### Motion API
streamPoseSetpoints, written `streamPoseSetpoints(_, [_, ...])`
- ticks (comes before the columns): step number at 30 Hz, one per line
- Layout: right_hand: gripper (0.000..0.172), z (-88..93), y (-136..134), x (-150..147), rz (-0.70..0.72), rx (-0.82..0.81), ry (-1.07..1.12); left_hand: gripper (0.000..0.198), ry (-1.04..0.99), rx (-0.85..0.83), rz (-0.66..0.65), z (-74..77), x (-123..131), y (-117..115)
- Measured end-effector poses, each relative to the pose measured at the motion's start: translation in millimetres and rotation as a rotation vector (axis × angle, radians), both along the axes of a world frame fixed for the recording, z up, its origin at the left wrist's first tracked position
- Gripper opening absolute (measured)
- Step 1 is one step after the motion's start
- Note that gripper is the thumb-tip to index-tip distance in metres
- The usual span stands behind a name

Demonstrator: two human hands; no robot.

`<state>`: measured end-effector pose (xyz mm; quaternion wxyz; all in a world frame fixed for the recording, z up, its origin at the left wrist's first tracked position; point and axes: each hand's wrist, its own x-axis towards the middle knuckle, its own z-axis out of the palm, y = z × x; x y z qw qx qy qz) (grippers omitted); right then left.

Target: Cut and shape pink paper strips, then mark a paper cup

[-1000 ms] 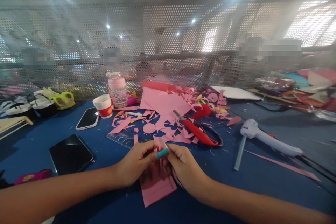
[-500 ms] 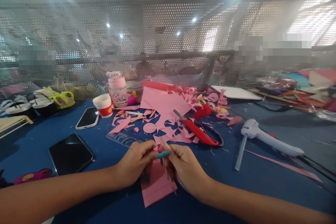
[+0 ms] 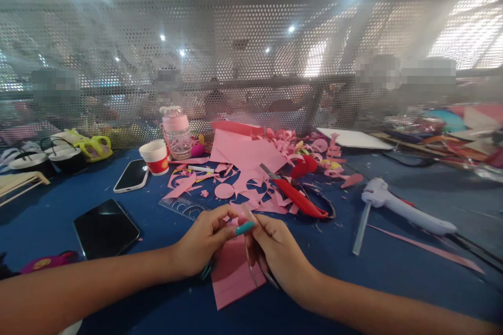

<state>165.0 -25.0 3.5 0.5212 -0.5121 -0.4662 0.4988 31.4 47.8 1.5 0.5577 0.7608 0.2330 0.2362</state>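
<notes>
My left hand and my right hand meet over the blue table, fingertips together. Both pinch a thin pink paper strip; its upper end sticks up between the thumbs, and its lower part runs down under my right fingers. The teal-painted thumbnail of my left hand presses against the strip. Beneath the hands a folded pink paper sheet lies flat on the table.
Behind the hands lie pink paper scraps, a red utility knife, a clear ruler, a glue gun and a glue stick. Two phones, a paper cup and a pink bottle are at left. A perforated metal screen closes off the back.
The hands have stayed in place. The strip's loose lower end has swung in under my right hand, and my fingers have shifted slightly along it.
</notes>
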Motion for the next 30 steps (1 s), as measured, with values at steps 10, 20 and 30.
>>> streamPoseSetpoints(10, [0.044, -2.8, 2, 1, -0.022, 0.091, 0.05, 0.035, 0.041, -0.065, -0.062, 1.7, 0, -2])
streamPoseSetpoints(20, [0.048, -0.8, 3, 7, -0.078, 0.049, -0.006, 0.025, 0.024, 0.042, 0.006, -5.5, -2, 0])
streamPoseSetpoints(30, [0.041, -3.8, 1, 5, 0.048, 0.172, -0.206, 0.031, -0.018, 0.296, -0.051, 10.2, -2, -5])
